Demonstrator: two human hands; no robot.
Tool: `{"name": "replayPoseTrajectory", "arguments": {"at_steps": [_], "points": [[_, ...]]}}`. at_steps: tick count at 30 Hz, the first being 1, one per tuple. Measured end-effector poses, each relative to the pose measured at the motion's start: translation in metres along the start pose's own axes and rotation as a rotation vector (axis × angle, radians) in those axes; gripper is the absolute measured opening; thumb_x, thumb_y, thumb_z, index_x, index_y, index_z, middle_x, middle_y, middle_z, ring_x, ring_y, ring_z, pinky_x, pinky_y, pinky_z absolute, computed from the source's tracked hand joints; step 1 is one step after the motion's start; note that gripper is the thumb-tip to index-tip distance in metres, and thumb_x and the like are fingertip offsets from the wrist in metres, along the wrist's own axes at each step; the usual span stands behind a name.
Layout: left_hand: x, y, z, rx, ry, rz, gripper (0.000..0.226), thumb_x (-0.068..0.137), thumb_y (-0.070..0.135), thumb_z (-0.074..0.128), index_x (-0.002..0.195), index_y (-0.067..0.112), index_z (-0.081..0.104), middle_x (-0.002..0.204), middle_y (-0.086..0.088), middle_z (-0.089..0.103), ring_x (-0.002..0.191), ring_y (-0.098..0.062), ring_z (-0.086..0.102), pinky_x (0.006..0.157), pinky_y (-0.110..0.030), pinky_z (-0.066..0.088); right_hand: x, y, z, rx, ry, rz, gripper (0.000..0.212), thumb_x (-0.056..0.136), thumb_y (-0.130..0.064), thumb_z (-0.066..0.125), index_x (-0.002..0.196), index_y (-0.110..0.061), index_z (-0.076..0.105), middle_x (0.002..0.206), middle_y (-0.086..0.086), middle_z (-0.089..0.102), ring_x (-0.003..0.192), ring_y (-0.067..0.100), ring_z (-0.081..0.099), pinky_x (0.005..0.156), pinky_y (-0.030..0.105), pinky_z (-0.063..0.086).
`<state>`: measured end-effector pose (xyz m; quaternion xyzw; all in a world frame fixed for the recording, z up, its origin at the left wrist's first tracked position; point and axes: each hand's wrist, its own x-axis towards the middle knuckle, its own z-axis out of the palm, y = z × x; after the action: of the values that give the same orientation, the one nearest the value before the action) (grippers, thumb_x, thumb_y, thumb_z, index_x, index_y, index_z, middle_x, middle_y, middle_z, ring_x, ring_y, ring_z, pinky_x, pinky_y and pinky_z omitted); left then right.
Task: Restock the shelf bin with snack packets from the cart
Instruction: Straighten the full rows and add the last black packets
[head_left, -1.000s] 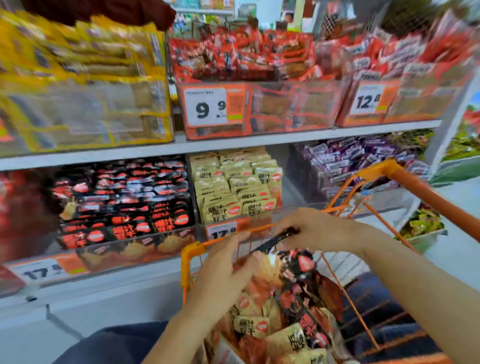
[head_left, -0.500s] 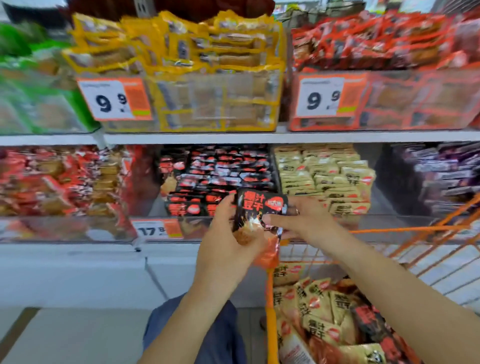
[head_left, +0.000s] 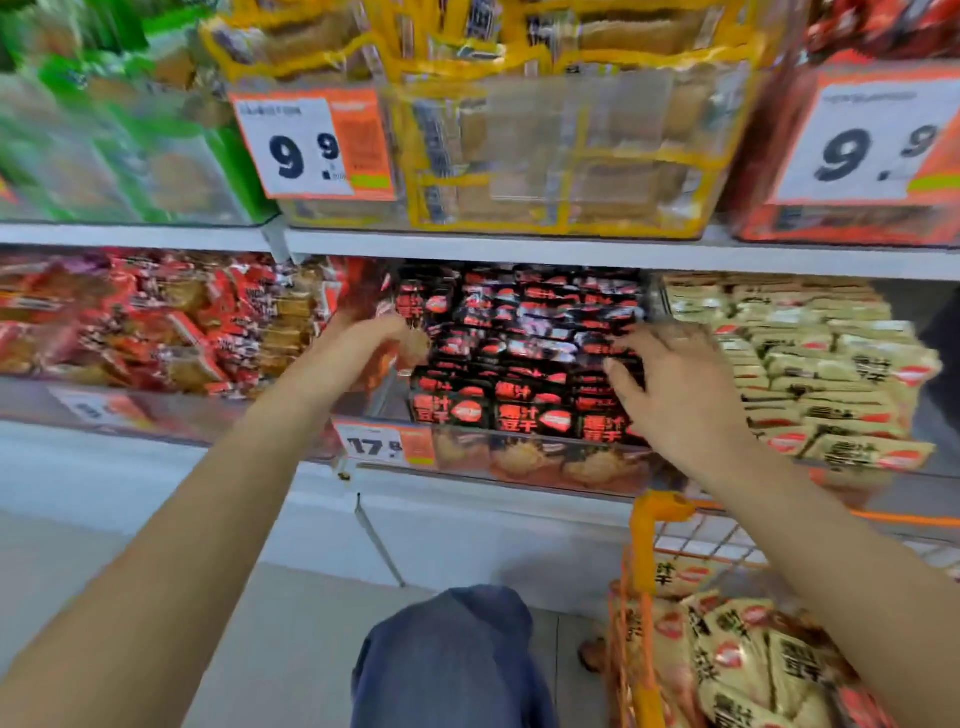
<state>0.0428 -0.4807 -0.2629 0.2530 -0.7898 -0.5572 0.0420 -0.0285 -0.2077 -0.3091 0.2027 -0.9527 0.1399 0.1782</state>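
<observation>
Both hands over black packets in shelf bin — right hand fingers spread; left hand fingers blurred, unclear.

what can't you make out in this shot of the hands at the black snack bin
Head view only:
- left hand: motion blur and the wrist hide its fingertips, so whether it holds a packet is unclear.
- right hand: covers the black packets beneath it.
- price tag: last digit too blurred to read.
- cart: cut off by the right and bottom edges.
- green packs: print smeared by blur.
</observation>
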Motion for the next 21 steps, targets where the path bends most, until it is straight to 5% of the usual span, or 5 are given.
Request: {"name": "replayPoseTrajectory", "arguments": {"at_steps": [2,4,7,13,21], "points": [[0.024,0.005,0.005,0.190,-0.003,-0.049,0.029,0.066,0.049,0.064,0.070,0.020,0.061,0.044,0.004,0.052,0.038,-0.008,0.047,0.051,-0.024,0.036,-0.004,0.009,0.015,-0.056,-0.003,0.003,0.046,0.096,-0.039,0.037,0.106,-0.007,0.069,0.114,0.018,0.065,0.121,0.037,0.051,0.110,0.054,0.027],[0.049,0.007,0.014,0.332,-0.014,-0.073,0.059,0.056,0.055,0.062,0.098,0.014,0.064,0.046,0.006,0.056,0.037,-0.008,0.049,0.047,-0.021,0.038,-0.010,0.013,0.027,-0.069,0.074,-0.029,0.048,0.096,-0.033,0.032,0.100,-0.006,0.071,0.111,0.017,0.067,0.123,0.037,0.050,0.110,0.055,0.029],[0.078,-0.003,0.025,0.368,0.003,-0.053,0.093,0.078,0.030,0.066,0.152,0.017,0.011,0.066,-0.002,0.065,0.047,-0.016,0.054,0.044,-0.019,0.046,-0.016,0.014,0.037,-0.009,0.182,-0.045,0.047,0.097,-0.026,0.031,0.098,-0.003,0.072,0.109,0.016,0.068,0.124,0.039,0.049,0.106,0.053,0.036],[0.099,-0.020,0.041,0.496,0.107,0.125,0.077,0.093,0.033,0.058,0.153,0.022,0.011,0.117,-0.009,0.064,0.107,-0.025,0.058,0.078,-0.022,0.040,-0.015,0.012,0.042,0.029,0.215,-0.009,0.048,0.098,-0.027,0.030,0.098,-0.003,0.071,0.107,0.012,0.069,0.128,0.035,0.046,0.089,0.052,0.050],[0.097,-0.014,0.038,0.974,0.215,0.270,0.052,0.090,0.021,0.063,0.137,0.011,0.044,0.135,-0.024,0.038,0.108,-0.043,0.054,0.092,-0.043,0.047,-0.016,0.009,0.041,0.035,0.302,-0.012,0.043,0.096,-0.024,0.033,0.094,-0.004,0.071,0.096,0.012,0.071,0.125,0.033,0.050,0.063,0.043,0.054]]}}
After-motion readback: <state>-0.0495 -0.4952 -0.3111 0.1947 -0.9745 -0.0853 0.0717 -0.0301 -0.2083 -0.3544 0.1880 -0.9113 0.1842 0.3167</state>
